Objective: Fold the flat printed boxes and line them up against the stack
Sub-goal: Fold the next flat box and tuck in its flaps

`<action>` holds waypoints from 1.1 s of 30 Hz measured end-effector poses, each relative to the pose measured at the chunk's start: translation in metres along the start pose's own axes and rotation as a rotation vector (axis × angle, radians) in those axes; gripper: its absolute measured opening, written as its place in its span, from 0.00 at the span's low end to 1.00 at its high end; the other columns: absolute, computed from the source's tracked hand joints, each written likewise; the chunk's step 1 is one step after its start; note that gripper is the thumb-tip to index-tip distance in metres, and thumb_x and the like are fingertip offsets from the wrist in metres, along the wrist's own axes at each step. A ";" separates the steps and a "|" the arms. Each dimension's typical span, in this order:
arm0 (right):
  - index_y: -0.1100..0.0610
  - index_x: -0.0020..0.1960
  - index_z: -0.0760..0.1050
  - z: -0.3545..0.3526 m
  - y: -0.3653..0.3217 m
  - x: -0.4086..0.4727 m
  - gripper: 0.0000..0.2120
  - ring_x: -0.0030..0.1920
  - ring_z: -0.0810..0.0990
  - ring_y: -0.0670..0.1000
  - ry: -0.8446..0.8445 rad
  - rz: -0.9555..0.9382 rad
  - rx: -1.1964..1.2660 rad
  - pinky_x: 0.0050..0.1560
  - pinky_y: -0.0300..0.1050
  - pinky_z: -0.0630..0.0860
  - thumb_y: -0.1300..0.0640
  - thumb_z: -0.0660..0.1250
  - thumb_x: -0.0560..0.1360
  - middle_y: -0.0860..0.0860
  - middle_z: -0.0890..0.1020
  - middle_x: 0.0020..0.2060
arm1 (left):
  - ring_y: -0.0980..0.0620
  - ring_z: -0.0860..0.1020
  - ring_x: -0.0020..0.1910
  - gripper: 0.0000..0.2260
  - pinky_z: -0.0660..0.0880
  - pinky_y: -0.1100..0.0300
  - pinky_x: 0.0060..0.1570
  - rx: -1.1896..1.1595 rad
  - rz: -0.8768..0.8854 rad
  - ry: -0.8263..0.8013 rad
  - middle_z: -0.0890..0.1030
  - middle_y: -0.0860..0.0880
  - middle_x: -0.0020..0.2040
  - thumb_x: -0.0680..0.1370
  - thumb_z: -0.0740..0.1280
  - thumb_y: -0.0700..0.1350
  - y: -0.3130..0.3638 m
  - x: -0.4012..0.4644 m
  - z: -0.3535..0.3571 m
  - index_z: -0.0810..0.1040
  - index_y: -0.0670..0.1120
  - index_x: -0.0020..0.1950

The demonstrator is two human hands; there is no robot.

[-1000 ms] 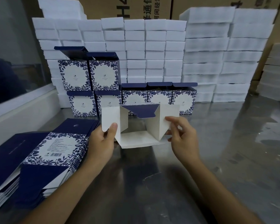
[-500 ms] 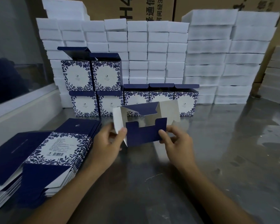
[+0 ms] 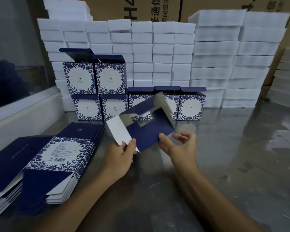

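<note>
- Since the earlier picture, the half-folded box (image 3: 146, 129) has tipped to the left and its dark blue flaps have come further over the open end.
- Head view: the left hand (image 3: 120, 158) pinches the white flap at the box's lower left corner, thumb on top.
- The right hand (image 3: 177, 144) touches the blue flap's edge with its thumb; its other fingers are loosely curled and hold nothing.
- The box is up in the air, above the shiny counter (image 3: 224, 156), in front of the done ones.
- Done so far: seven folded boxes (image 3: 191, 106) stand against the white stack (image 3: 162, 56), five below and two on top at the left.
- Their lids stand open. I cannot see inside them.
- Left to do: a big pile of flat boxes (image 3: 45, 158) waits by the left arm, so I think most of the job is still ahead.
- This box needs its bottom tucked shut, then a spot in the row.
</note>
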State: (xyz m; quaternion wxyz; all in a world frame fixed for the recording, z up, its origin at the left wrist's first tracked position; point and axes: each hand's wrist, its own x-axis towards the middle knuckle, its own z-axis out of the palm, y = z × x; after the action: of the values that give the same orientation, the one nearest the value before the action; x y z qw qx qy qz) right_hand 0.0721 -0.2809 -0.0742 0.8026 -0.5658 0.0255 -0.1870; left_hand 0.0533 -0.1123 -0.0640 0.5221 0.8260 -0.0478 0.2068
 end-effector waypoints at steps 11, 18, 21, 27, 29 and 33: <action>0.54 0.32 0.73 0.006 0.009 -0.020 0.22 0.24 0.78 0.47 -0.510 -0.140 -0.616 0.31 0.39 0.74 0.48 0.61 0.83 0.52 0.79 0.24 | 0.58 0.78 0.27 0.13 0.74 0.66 0.26 -0.258 -0.188 -0.047 0.79 0.53 0.27 0.80 0.64 0.40 0.003 -0.004 0.013 0.78 0.42 0.35; 0.56 0.29 0.72 0.007 0.012 -0.018 0.25 0.22 0.73 0.47 -0.424 -0.121 -0.516 0.29 0.41 0.71 0.49 0.61 0.83 0.50 0.75 0.20 | 0.58 0.76 0.26 0.17 0.75 0.65 0.27 -0.232 -0.181 -0.059 0.76 0.54 0.25 0.79 0.64 0.39 0.004 -0.004 0.011 0.74 0.41 0.30; 0.58 0.30 0.73 0.003 0.007 -0.011 0.25 0.22 0.72 0.48 -0.303 -0.167 -0.484 0.31 0.42 0.70 0.49 0.62 0.83 0.51 0.74 0.20 | 0.58 0.76 0.27 0.17 0.76 0.64 0.28 -0.227 -0.175 -0.071 0.77 0.54 0.25 0.79 0.64 0.39 0.003 -0.005 0.011 0.74 0.41 0.29; 0.60 0.31 0.74 -0.004 0.002 -0.004 0.24 0.22 0.71 0.47 -0.272 -0.156 -0.508 0.29 0.43 0.70 0.52 0.61 0.83 0.49 0.74 0.20 | 0.58 0.74 0.25 0.19 0.75 0.66 0.28 -0.162 -0.114 -0.086 0.74 0.54 0.24 0.79 0.64 0.38 0.001 -0.003 0.007 0.72 0.42 0.28; 0.60 0.31 0.74 -0.005 0.003 -0.003 0.24 0.21 0.70 0.46 -0.264 -0.147 -0.499 0.28 0.41 0.69 0.53 0.61 0.83 0.49 0.73 0.19 | 0.58 0.74 0.25 0.19 0.74 0.66 0.28 -0.142 -0.106 -0.099 0.74 0.54 0.23 0.79 0.64 0.38 0.001 -0.003 0.007 0.71 0.42 0.28; 0.59 0.30 0.74 -0.007 0.005 -0.001 0.25 0.20 0.69 0.45 -0.187 -0.168 -0.462 0.26 0.38 0.68 0.49 0.62 0.82 0.49 0.73 0.18 | 0.57 0.74 0.25 0.20 0.71 0.70 0.27 -0.115 -0.136 -0.108 0.73 0.53 0.22 0.79 0.64 0.39 0.000 -0.004 0.002 0.70 0.43 0.26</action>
State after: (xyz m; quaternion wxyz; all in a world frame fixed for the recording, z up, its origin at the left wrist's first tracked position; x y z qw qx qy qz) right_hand 0.0708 -0.2854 -0.0809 0.6327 -0.7490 -0.0539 -0.1890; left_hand 0.0503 -0.1143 -0.0665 0.5782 0.8059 -0.0314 0.1230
